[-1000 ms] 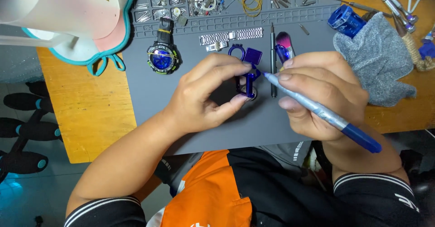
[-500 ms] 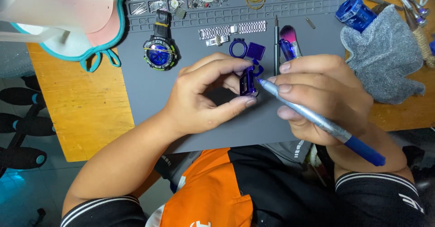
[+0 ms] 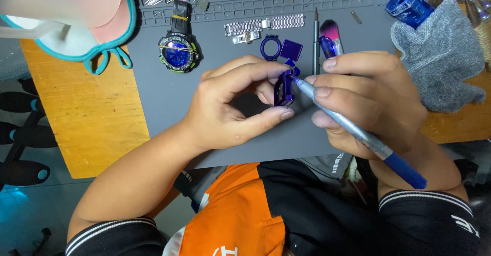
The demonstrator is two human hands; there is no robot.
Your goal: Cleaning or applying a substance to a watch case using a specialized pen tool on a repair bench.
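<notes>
Packages, labels, signs: a small blue plastic container (image 3: 409,3) sits at the far right of the desk, touching the upper edge of a grey cloth (image 3: 440,62). Any marking on it is too small to tell.

Surface: a wooden desk (image 3: 87,118) carries a grey work mat (image 3: 169,108) with a row of small moulded compartments along its far edge; these hold tiny metal parts. On the mat lie a dark wristwatch with a blue dial (image 3: 178,51), a silver metal link bracelet (image 3: 263,25), a blue ring-shaped bezel part (image 3: 270,47), a small dark blue square piece (image 3: 291,49), a slim screwdriver (image 3: 315,41) and a brush with pink bristles (image 3: 331,33). A pale lamp or magnifier shade with a teal rim (image 3: 66,16) overhangs the upper left corner. Below the desk edge at left, dark chair-base legs (image 3: 23,133) stand on a grey floor.

Work item: a dark blue watch case (image 3: 284,87) is held just above the mat centre, below the bezel part. The left hand (image 3: 230,105) pinches it between thumb and fingers, on edge. The right hand (image 3: 368,100) grips a silver pen-shaped tool with a blue end (image 3: 358,133); its tip touches the upper right of the case. The two hands are close together, fingertips nearly meeting.
</notes>
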